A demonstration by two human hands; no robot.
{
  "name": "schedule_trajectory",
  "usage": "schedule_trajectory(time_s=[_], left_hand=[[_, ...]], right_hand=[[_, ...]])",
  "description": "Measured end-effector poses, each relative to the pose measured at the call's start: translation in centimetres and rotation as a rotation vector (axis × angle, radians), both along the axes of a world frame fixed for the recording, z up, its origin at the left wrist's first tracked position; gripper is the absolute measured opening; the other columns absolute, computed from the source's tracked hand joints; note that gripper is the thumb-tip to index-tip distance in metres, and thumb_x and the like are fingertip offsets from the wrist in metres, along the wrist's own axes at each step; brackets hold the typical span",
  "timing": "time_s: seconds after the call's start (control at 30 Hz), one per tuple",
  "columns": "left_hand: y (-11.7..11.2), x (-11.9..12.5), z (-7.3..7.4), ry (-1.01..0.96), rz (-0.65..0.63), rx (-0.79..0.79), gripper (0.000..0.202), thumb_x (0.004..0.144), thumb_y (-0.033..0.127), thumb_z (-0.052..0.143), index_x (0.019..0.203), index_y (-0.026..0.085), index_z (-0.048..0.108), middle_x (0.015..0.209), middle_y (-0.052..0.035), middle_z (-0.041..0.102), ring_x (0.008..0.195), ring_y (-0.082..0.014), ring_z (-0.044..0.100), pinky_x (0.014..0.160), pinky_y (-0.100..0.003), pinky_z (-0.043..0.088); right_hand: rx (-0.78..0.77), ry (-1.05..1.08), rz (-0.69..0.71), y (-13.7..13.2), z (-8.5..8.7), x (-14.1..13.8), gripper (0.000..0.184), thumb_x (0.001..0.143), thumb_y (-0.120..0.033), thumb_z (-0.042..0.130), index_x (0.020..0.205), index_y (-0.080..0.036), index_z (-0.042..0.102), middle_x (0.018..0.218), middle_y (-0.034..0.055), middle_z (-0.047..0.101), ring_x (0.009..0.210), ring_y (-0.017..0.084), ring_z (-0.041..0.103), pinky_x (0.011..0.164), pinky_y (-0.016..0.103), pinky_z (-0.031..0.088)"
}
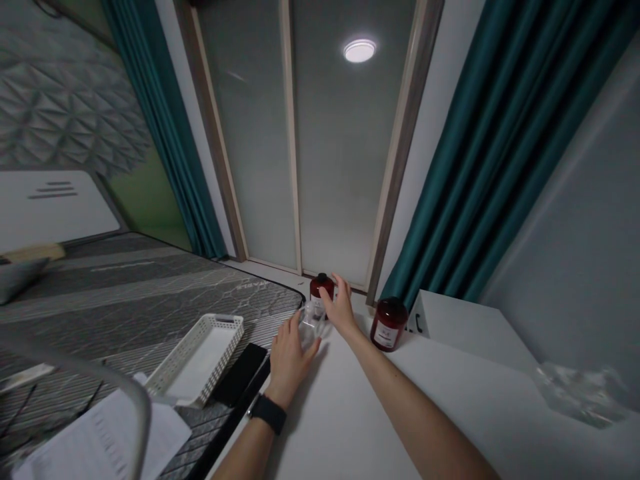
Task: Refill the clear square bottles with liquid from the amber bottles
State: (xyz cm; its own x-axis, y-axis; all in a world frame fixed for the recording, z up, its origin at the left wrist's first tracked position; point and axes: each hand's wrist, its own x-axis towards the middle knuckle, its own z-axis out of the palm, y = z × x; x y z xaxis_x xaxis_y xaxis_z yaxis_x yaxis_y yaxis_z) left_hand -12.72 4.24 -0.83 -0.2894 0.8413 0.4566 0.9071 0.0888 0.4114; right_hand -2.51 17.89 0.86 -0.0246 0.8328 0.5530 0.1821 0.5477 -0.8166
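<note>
My left hand point(291, 355), with a dark watch band at the wrist, has its fingers and thumb around a clear plastic container point(311, 320) low over the white surface. Just beyond it stands a dark red bottle point(321, 285) with a black cap and a pale label. My right hand point(341, 308) is at this bottle's right side, thumb in front of it and fingers apart. Whether the thumb touches the bottle I cannot tell. A second dark red bottle point(388, 325) with a white label stands to the right of my right forearm.
Left of the white tabletop point(345, 413) lies a grey patterned bed point(190, 287) with a white basket point(200, 360), a black flat object point(241, 375) and printed papers point(105, 437). A white box point(460, 327) and crumpled clear plastic point(583, 393) are at right. A grey curved tube point(143, 413) crosses the lower left.
</note>
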Motion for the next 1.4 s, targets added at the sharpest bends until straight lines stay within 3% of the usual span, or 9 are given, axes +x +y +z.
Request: schedule_trajectory(time_s=[0.13,0.4,0.8,0.97,1.1,1.4], left_hand=[[-0.1,0.0,0.2,0.011,0.021,-0.048,0.062,0.087,0.037,0.067,0.140,0.017,0.041,0.135,-0.0155,0.060,0.125,-0.0320,0.057,0.098,-0.044,0.046],[0.2,0.0,-0.3,-0.067,0.047,-0.006,0.062,0.084,0.043,0.070,0.132,0.017,0.041,0.132,-0.0161,0.061,0.122,-0.0343,0.060,0.095,-0.047,0.046],[-0.2,0.3,1.2,-0.130,0.085,0.081,0.050,0.080,0.037,0.067,0.123,0.018,0.049,0.115,-0.0122,0.067,0.103,-0.0320,0.066,0.088,-0.045,0.049],[-0.4,0.4,1.2,-0.196,-0.037,0.244,0.056,0.077,0.036,0.063,0.125,0.011,0.048,0.114,-0.0158,0.062,0.106,-0.0334,0.062,0.088,-0.046,0.052],[-1.2,1.2,1.1,-0.274,-0.133,0.312,0.056,0.077,0.036,0.059,0.127,0.014,0.045,0.116,-0.0142,0.058,0.110,-0.0325,0.059,0.093,-0.049,0.051],[-3.0,5.5,0.6,-0.421,-0.386,0.177,0.059,0.079,0.035,0.062,0.131,0.016,0.042,0.123,-0.0143,0.056,0.113,-0.0295,0.058,0.094,-0.046,0.051]], right_hand=[[-0.036,0.016,0.073,1.4,-0.1,-0.7,0.060,0.084,-0.041,0.063,0.138,-0.019,0.047,0.137,0.0155,0.054,0.128,0.027,0.052,0.111,0.045,0.039],[-0.086,0.024,0.165,1.8,-0.1,-0.7,0.053,0.079,-0.037,0.067,0.127,-0.019,0.056,0.129,0.0105,0.063,0.118,0.024,0.060,0.107,0.043,0.043],[-0.062,0.017,0.117,-3.1,1.4,2.5,0.047,0.076,-0.032,0.069,0.121,-0.020,0.062,0.122,0.0099,0.065,0.117,0.025,0.060,0.107,0.041,0.044],[-0.060,0.032,0.075,-5.9,2.6,4.5,0.046,0.080,-0.033,0.067,0.123,-0.020,0.060,0.123,0.0099,0.065,0.116,0.025,0.061,0.105,0.041,0.046],[-0.039,0.047,0.055,-8.1,3.8,6.1,0.047,0.081,-0.032,0.067,0.126,-0.022,0.058,0.127,0.0093,0.064,0.119,0.026,0.059,0.106,0.043,0.045],[-0.054,0.035,-0.014,-11.9,4.0,12.9,0.048,0.080,-0.030,0.068,0.127,-0.023,0.058,0.128,0.0091,0.064,0.119,0.027,0.060,0.107,0.046,0.045]])
